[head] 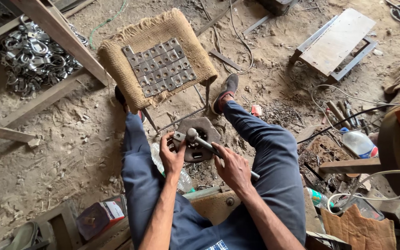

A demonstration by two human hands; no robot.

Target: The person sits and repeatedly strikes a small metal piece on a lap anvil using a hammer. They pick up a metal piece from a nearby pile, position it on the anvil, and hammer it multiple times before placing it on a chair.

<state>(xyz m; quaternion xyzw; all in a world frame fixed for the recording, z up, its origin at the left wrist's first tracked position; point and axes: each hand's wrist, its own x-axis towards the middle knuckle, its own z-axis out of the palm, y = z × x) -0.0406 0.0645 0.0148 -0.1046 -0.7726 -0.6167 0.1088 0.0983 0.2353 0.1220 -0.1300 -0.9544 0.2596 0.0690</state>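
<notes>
Between your knees, you are steadying a small metal plate (179, 137) on the iron block (199, 139) with your left hand (171, 155); your right hand (233, 167) is clenching the hammer (218, 150), handle slanting down-right, partly hidden.

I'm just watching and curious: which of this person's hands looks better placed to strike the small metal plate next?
Probably the right hand: it grips the dark-handled steel hammer, whose head sits over the small square grey metal plate. The left hand is busy pinching that plate on the flat metal block.
</notes>
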